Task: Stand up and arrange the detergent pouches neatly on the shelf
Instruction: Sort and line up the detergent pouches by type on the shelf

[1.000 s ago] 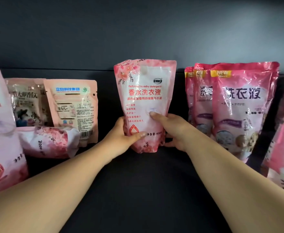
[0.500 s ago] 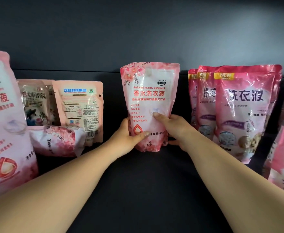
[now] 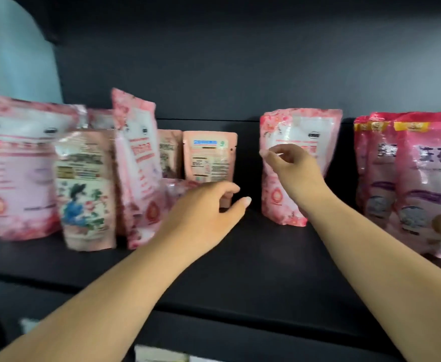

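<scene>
A pink floral detergent pouch (image 3: pixel 301 126) stands upright on the black shelf (image 3: pixel 240 262), right of centre. My right hand (image 3: pixel 292 171) hovers in front of it with fingers loosely curled and nothing in them. My left hand (image 3: pixel 209 207) is open, away from that pouch, stretched left toward a pink pouch lying flat (image 3: pixel 177 184), which it partly hides. Behind that one stands a small peach pouch (image 3: pixel 209 155). The picture is blurred by motion.
At the left stand a large pink pouch (image 3: pixel 18 165), a pouch with a blue figure (image 3: pixel 86 192) and a leaning pink pouch (image 3: pixel 138 152). Darker pink pouches (image 3: pixel 423 178) stand in a row at the right. The shelf's front edge runs below my forearms.
Both hands have let go of the floral pouch, which now stands alone. My left hand moved left toward the lying pouch. The view swung left and pulled back.
</scene>
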Available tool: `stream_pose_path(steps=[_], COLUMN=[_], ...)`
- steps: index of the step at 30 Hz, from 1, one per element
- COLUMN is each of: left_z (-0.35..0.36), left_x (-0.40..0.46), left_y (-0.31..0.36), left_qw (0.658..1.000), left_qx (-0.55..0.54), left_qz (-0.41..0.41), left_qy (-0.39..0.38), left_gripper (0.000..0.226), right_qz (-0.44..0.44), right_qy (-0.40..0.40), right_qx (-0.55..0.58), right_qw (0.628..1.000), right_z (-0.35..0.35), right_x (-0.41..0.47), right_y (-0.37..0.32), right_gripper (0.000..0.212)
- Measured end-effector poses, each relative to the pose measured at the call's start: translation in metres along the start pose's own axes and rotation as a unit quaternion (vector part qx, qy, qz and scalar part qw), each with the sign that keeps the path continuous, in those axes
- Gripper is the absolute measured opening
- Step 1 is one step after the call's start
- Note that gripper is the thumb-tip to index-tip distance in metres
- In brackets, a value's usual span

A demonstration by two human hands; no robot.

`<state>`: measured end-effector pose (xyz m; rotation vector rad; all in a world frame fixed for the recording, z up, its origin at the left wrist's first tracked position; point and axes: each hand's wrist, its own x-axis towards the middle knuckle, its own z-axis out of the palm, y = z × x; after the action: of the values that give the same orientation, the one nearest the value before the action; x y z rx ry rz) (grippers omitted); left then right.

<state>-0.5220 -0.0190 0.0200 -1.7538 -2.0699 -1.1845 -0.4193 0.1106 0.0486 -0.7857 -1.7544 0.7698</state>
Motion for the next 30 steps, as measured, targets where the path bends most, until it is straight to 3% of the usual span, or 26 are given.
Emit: stream_pose_path(steps=[3, 6, 9, 12, 16, 20, 23, 27, 30], left_z=[-0.032, -0.045, -0.038, -0.022, -0.018, -0.022, -0.022, -0.024, -0.027], left_x=[-0.028, -0.040, -0.041, -0.037, -0.031, -0.024, -0.027, -0.031, -0.031], left_y=[-0.020, -0.042, -0.053, -0.074, -0.084, -0.090, -0.088, -0.078, -0.069], left_qw=[0.987, 0.961, 0.960, 0.957, 0.949, 0.948, 0.953, 0.955, 0.948], left_qx=[0.017, 0.027, -0.014, -0.052, -0.051, -0.053, -0.091, -0.139, -0.214], left_qz=[0.035, -0.024, -0.153, -0.216, -0.268, -0.267, -0.239, -0.218, -0.195], left_qy=[0.158, 0.273, 0.234, 0.188, 0.160, 0.166, 0.164, 0.144, 0.133], left_gripper=[0.031, 0.052, 0.069, 0.071, 0.062, 0.050, 0.048, 0.052, 0.035], right_qz=[-0.006, 0.023, 0.057, 0.116, 0.160, 0.172, 0.176, 0.172, 0.146], right_qy=[-0.105, -0.179, -0.245, -0.261, -0.299, -0.319, -0.291, -0.261, -0.244], right_qx=[0.059, 0.119, 0.170, 0.249, 0.300, 0.353, 0.346, 0.315, 0.296], right_qw=[0.993, 0.976, 0.953, 0.925, 0.891, 0.863, 0.874, 0.896, 0.912], right_z=[0.038, 0.077, 0.114, 0.140, 0.153, 0.148, 0.135, 0.114, 0.093], right_x=[-0.009, -0.012, -0.018, -0.022, -0.020, -0.017, -0.017, -0.017, -0.019], right_y=[-0.025, -0.040, -0.049, -0.055, -0.050, -0.038, -0.036, -0.030, -0.027], right_gripper=[0.019, 0.021, 0.032, 0.050, 0.034, 0.023, 0.015, 0.034, 0.043])
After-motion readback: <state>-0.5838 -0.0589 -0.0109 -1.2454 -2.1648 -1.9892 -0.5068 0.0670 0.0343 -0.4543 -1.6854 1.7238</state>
